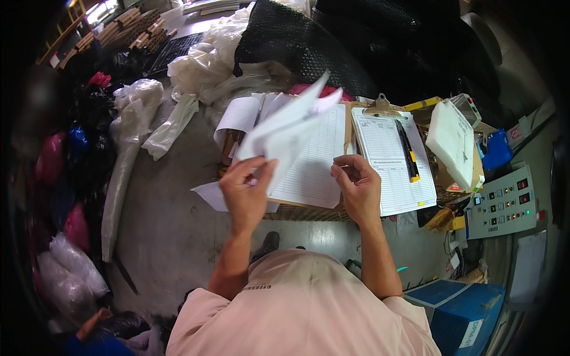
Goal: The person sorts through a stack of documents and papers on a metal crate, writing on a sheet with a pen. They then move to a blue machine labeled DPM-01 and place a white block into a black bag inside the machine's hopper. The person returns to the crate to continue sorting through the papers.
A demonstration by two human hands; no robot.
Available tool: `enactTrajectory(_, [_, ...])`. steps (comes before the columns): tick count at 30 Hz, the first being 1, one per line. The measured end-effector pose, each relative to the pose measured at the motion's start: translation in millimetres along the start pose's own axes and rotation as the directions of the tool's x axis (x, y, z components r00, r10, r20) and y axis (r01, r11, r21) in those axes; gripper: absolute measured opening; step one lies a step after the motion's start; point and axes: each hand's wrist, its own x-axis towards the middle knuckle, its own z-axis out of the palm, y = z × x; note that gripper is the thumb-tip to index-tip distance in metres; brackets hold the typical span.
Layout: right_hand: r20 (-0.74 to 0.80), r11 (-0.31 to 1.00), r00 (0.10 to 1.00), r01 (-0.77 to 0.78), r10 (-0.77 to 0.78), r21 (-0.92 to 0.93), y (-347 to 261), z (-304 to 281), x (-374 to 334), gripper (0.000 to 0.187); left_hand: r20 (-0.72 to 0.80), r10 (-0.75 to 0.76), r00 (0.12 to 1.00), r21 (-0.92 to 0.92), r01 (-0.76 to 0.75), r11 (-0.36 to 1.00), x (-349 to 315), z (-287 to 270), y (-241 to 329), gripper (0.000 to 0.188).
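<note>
Left hand is raised over the work surface with its thumb and fingers pinched on the lower edge of a lifted sheet of paper. That sheet is blurred and its far corners fan upward, so I cannot tell whether it is one page or several, and it hides part of the form sheet lying flat under it. Another loose page pokes out near the left wrist, mostly covered by the hand.

Right hand sits just right of the form sheet, fingers curled in toward the palm at the sheet's right edge; whether it actually grips the paper is hard to make out.

Further right a clipboard holds a ruled form, with a black and yellow pen lying lengthwise on it. A white foam pad stands tilted just beyond, and a grey control panel with buttons is at the right. A blue box sits near right, cut off by the lower rim.

Far left, plastic bags lie along the floor, and those beyond them are lost in the dark edge of the view.
</note>
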Motion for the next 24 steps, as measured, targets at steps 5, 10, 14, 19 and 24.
enactTrajectory(5, [0.000, 0.998, 0.998, -0.056, 0.056, 0.037, 4.8, -7.8, -7.8, 0.018, -0.258, -0.180, 0.949, -0.232, 0.120, 0.965, 11.0, -14.7, -12.6, 0.017])
enactTrajectory(10, [0.061, 0.994, 0.992, -0.107, 0.107, -0.001, 0.7, -10.0, -8.8, 0.025, -0.313, -0.206, 0.927, -0.373, 0.080, 0.925, 14.6, -16.9, -17.5, 0.020])
enactTrajectory(14, [0.082, 0.994, 0.991, -0.111, 0.110, 0.007, -3.8, -9.2, -2.5, 0.032, -0.178, -0.207, 0.962, -0.138, 0.184, 0.973, 5.6, -11.4, -8.1, 0.023])
enactTrajectory(19, [0.109, 0.982, 0.991, -0.095, 0.077, 0.166, -8.9, 8.9, 9.7, 0.052, 0.014, 0.000, 1.000, 0.015, 0.000, 1.000, -11.7, 0.1, 0.3, 0.021])
enactTrajectory(24, [0.123, 0.973, 0.989, -0.110, 0.086, 0.205, 11.5, 7.2, 3.7, 0.061, 0.100, 0.174, 0.980, -0.073, -0.167, 0.983, -30.4, 14.5, 5.1, 0.011])
